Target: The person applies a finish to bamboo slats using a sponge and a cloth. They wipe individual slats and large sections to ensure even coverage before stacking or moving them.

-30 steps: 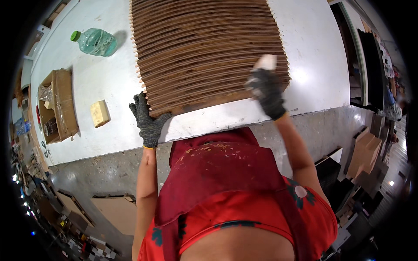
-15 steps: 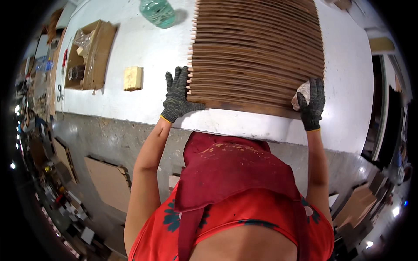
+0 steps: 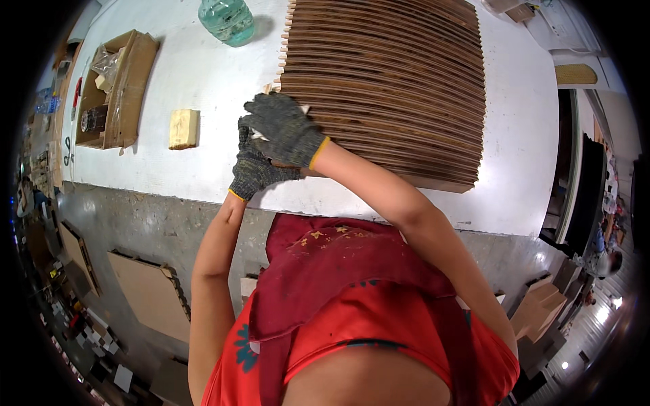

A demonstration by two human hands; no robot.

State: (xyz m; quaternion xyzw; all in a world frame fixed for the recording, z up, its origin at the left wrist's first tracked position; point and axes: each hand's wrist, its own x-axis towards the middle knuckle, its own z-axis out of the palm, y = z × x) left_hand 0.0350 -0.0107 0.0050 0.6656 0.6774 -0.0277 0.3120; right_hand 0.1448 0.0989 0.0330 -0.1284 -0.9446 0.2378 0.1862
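A wide stack of dark brown wooden slats point(image 3: 386, 88) lies side by side on the white table, with uneven pale ends along both sides. My right hand point(image 3: 284, 125), in a dark grey knit glove, reaches across to the left side of the slats. Pressed beneath it is a whitish wad of cloth point(image 3: 305, 109), mostly covered by the palm. My left hand point(image 3: 254, 172), gloved alike, rests against the near left corner with its thumb stretched along the front slat. Part of its fingers is hidden under my right hand.
Left of the slats, a pale yellow block point(image 3: 183, 128) lies on the white table point(image 3: 518, 149). Beyond are a cardboard box point(image 3: 135, 84) holding plastic wrap and small items, a greenish glass jar point(image 3: 227, 24) and scissors point(image 3: 68, 152). Boards point(image 3: 149, 291) are on the floor.
My right hand has moved with the cloth from the right near corner of the slats to their left side, beside my left hand. The left hand stays at its corner.
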